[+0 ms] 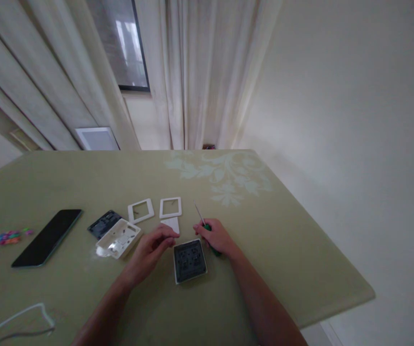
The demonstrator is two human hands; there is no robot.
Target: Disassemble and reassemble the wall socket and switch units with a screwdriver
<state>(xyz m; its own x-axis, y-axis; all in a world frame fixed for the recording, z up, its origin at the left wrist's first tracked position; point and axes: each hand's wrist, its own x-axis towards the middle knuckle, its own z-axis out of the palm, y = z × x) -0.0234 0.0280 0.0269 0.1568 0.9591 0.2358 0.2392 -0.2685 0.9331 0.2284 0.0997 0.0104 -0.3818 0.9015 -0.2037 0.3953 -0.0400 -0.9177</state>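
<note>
My right hand (217, 236) is closed around a green-handled screwdriver (201, 218), its thin metal shaft pointing away from me. My left hand (153, 251) hovers with fingers curled and pinched together just left of a dark square switch module (189, 260) lying on the table; whether anything is between the fingertips I cannot make out. A small white plate (171, 224) lies just beyond my left fingertips. Two white square frames (141, 210) (170, 207) lie side by side farther back.
A white plastic back box (118, 238) and a dark module (103, 223) sit to the left. A black phone (47, 237) lies farther left, with colourful small items (10, 236) beside it. A white cable (19, 323) curls at the near left. The green table (300, 259) ends at the right.
</note>
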